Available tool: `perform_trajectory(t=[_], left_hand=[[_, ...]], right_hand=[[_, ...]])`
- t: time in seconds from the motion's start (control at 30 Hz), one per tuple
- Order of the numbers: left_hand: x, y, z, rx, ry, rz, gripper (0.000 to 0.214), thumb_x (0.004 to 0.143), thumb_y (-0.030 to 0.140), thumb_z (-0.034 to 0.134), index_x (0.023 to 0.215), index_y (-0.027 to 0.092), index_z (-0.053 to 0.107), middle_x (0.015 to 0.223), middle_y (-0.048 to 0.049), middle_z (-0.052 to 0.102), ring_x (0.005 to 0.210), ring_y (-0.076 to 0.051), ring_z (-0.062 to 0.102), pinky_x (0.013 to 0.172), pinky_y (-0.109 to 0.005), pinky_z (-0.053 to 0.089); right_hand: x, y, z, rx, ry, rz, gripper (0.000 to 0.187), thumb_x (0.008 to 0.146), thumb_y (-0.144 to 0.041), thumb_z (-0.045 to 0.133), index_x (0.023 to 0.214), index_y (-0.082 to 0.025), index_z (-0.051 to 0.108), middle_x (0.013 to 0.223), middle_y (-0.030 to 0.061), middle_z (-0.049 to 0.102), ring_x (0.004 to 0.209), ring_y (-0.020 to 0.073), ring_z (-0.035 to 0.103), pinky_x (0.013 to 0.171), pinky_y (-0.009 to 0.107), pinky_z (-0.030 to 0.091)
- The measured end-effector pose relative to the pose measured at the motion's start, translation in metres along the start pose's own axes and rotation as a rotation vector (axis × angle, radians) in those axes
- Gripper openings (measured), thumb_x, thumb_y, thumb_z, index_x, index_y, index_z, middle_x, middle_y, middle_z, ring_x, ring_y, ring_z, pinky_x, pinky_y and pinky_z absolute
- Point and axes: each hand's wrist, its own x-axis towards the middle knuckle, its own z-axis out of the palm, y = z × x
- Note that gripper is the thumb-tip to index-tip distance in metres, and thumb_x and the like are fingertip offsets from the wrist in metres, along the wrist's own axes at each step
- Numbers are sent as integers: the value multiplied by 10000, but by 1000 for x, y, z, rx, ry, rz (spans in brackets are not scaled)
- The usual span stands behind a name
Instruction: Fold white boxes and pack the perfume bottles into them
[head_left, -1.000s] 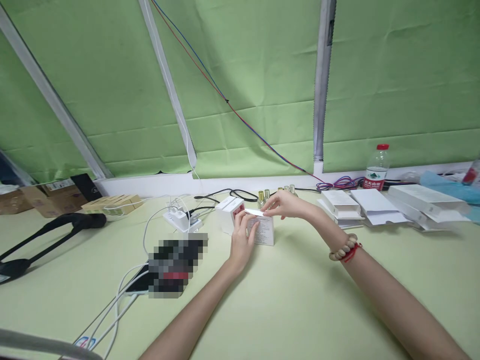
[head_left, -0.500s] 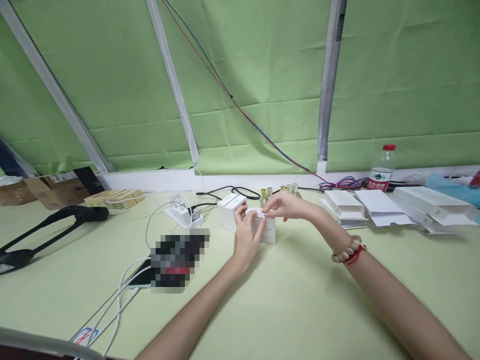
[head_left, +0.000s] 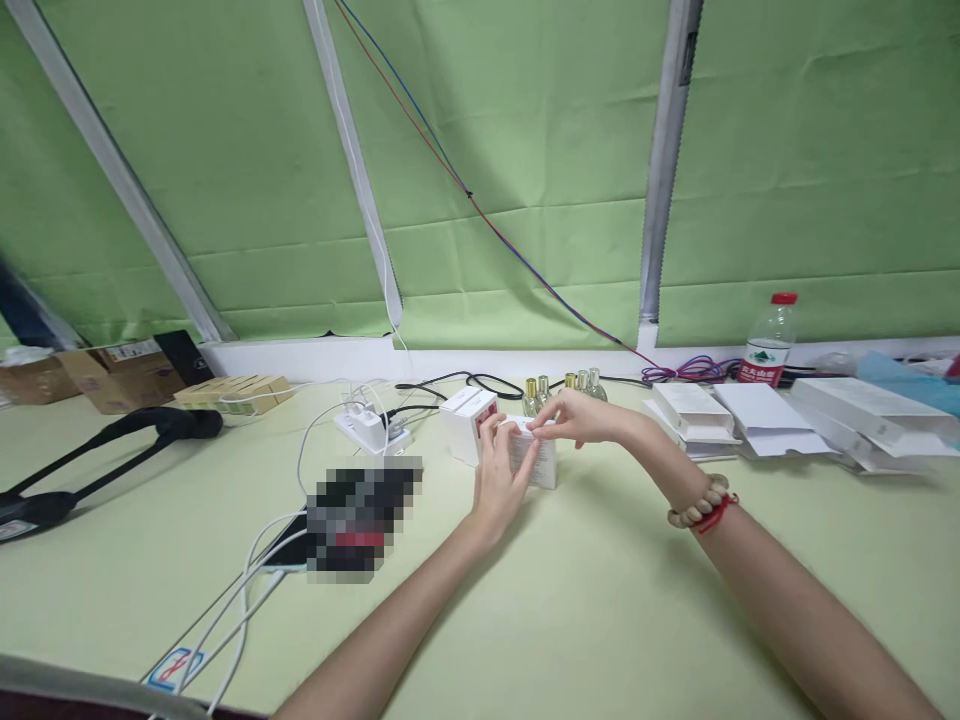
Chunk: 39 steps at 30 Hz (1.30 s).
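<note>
A small white carton [head_left: 544, 464] with printed text on its side stands upright on the table. My left hand [head_left: 501, 472] grips it from the left and front, fingers curled over the top edge. From the right, my right hand [head_left: 574, 416] pinches at the carton's top; its thumb and fingertips are together there, and whether a flap lies between them is too small to tell. White boxes [head_left: 463, 418] stand side by side just left of the carton. Behind my right hand, several small glass bottles [head_left: 594, 384] with gold and silver caps are partly hidden.
Flat white cartons [head_left: 772, 420] lie at the right, with a red-capped water bottle [head_left: 766, 350] behind them. A power strip [head_left: 369, 428], white cables and a blurred dark device [head_left: 360, 520] are at the left. Yellow boxes [head_left: 240, 392] and a cardboard box [head_left: 124, 375] sit farther left.
The view has shifted slightly, so everything sits a little farther right. My hands keep nearly the same position on the carton.
</note>
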Motion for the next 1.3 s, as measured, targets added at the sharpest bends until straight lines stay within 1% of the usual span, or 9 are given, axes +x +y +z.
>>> perform_trajectory(t=[0.1,0.27,0.47,0.63,0.8,0.97,1.03,1.13,1.3], left_hand=[[-2,-2,2,-8,8,40,401,879,364,490,1204,207,316,1256,-133,354,1231,-247,360,971,-420,378],[-1,2,1,76,-94,-26,479,818,432,569,1208,239,369,1347,-118,312,1212,-273,409,847,-380,472],[-7,8,6,166,-238,-155,832,706,523,659,1368,318,198,1462,-111,138,1113,-295,507,763,-390,501],[-11,7,12,199,-320,-217,977,718,434,663,1424,353,-7,1381,-113,290,1019,-282,556,711,-372,501],[-12,1,14,154,-275,-187,926,774,333,617,1428,353,-39,1413,-102,278,1097,-272,514,725,-341,500],[-7,-10,11,121,-145,-161,839,721,409,640,1386,263,148,1381,-100,364,1070,-260,540,756,-355,498],[-2,-12,7,143,-110,-217,789,720,427,626,1360,252,200,1320,-91,444,1010,-260,572,720,-358,499],[3,-14,1,180,-101,-239,723,743,347,586,1361,243,226,1335,-83,438,1068,-260,545,741,-348,486],[9,-17,-7,309,-46,-75,633,775,249,536,1345,174,273,1288,-125,474,1147,-262,473,868,-378,404]], right_hand=[[-2,1,-3,76,-110,45,375,814,-408,593,1124,-206,653,1100,51,613,875,188,591,441,144,504],[-4,-4,-3,42,-85,74,311,821,-327,575,1090,-205,671,1036,44,635,858,194,602,428,154,509],[-9,-16,-3,17,-70,148,290,866,-341,509,993,-156,693,857,60,655,603,136,632,416,156,465],[-7,-9,-2,26,-45,137,338,896,-396,460,915,-161,702,851,51,650,510,109,618,435,159,457],[1,2,5,29,-12,108,304,901,-381,464,994,-195,686,828,44,645,493,117,618,408,160,439],[1,-6,11,183,-97,64,339,922,-402,440,1093,-187,638,933,73,640,647,149,654,475,174,487],[1,-10,14,282,-205,69,391,924,-399,445,1286,-262,497,1009,68,619,720,155,657,532,197,516],[5,-10,26,332,-271,97,667,905,-343,496,1450,-344,113,1024,62,601,787,163,648,581,231,530],[20,14,58,258,-108,50,997,859,-348,571,1396,-254,-264,1127,131,557,844,198,607,616,289,517]])
